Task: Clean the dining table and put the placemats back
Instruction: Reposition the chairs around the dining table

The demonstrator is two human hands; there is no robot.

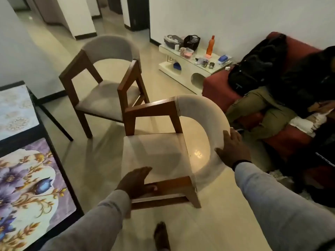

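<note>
The near armchair (163, 151) is gripped: left hand (135, 182) fingers clamped on its wooden armrest, right hand (231, 149) fingers wrapped round its curved backrest.

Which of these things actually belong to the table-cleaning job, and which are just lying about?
Part of the job:
dining table
floral placemat
pale placemat
near chair, held by the left hand and right hand

Just lying about:
far chair
low shelf
orange bottle
backpack
red sofa
</note>
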